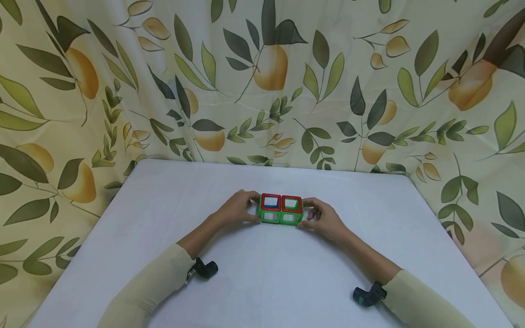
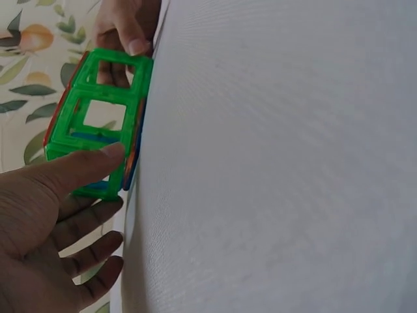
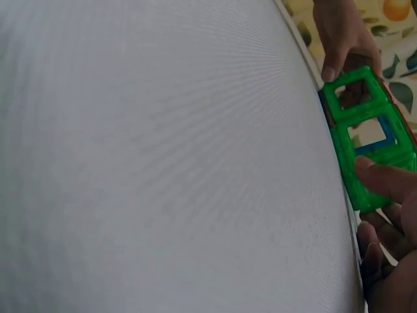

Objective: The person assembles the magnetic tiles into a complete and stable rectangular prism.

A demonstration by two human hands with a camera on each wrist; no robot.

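Observation:
A box-like block of open-framed square tiles (image 1: 270,221) stands on the white table in the head view, two squares wide. Its top squares are red, its front and ends green, and some blue shows at the back and low down. My left hand (image 1: 237,208) grips the left end, the thumb (image 2: 112,151) on a green front tile and the forefinger behind. At the opposite end my right hand (image 1: 326,221) holds the block the same way, its thumb (image 3: 366,163) against the green front. The other fingers of the left hand spread loosely below the block.
A white cloth-covered table (image 1: 262,273) spreads around the hands. Behind it hangs a curtain (image 1: 246,91) printed with oranges and leaves. A black wrist camera (image 1: 205,269) sits at the left cuff and another black camera (image 1: 369,294) at the right cuff.

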